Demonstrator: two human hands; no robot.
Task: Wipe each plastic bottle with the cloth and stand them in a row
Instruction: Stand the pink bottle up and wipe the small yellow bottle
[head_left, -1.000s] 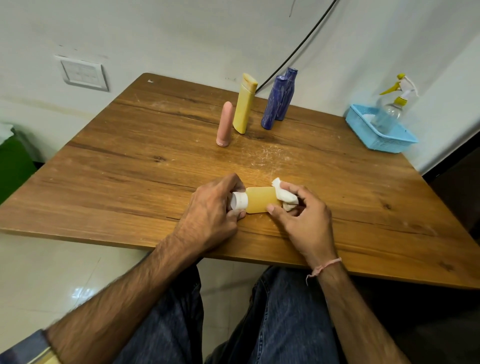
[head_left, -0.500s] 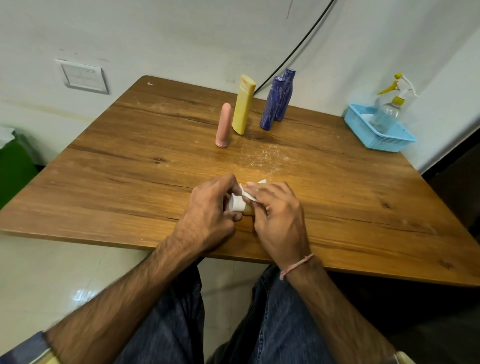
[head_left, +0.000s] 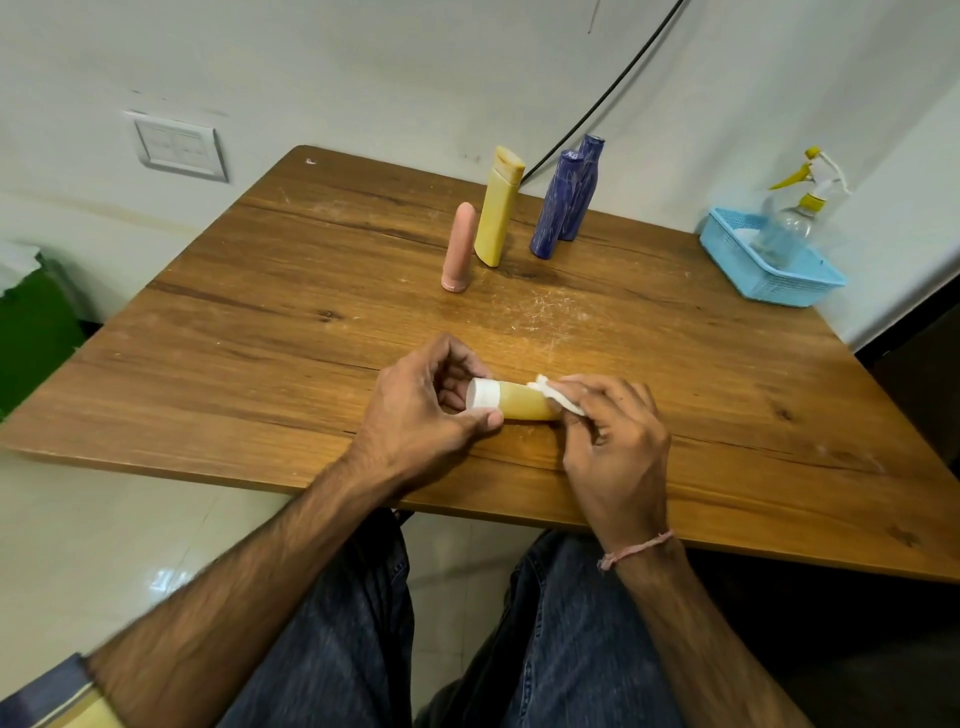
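A small amber bottle (head_left: 522, 406) with a white cap lies sideways near the table's front edge. My left hand (head_left: 426, 410) pinches its capped end. My right hand (head_left: 615, 431) grips the white cloth (head_left: 556, 397) and presses it round the bottle's other end, which is hidden. At the back of the table stand a pink bottle (head_left: 460, 247), a yellow bottle (head_left: 498, 208) and two blue bottles (head_left: 553, 205) (head_left: 584, 182) in a slanting row.
A blue plastic basket (head_left: 779, 280) holding a clear spray bottle (head_left: 789, 213) sits at the table's (head_left: 260, 332) right edge by the wall. A black cable (head_left: 613, 83) runs down the wall behind the bottles. My knees are under the front edge.
My right hand slid with the cloth from the bottle's capped end back toward its far end, uncovering the amber body. My left hand kept its hold on the cap.
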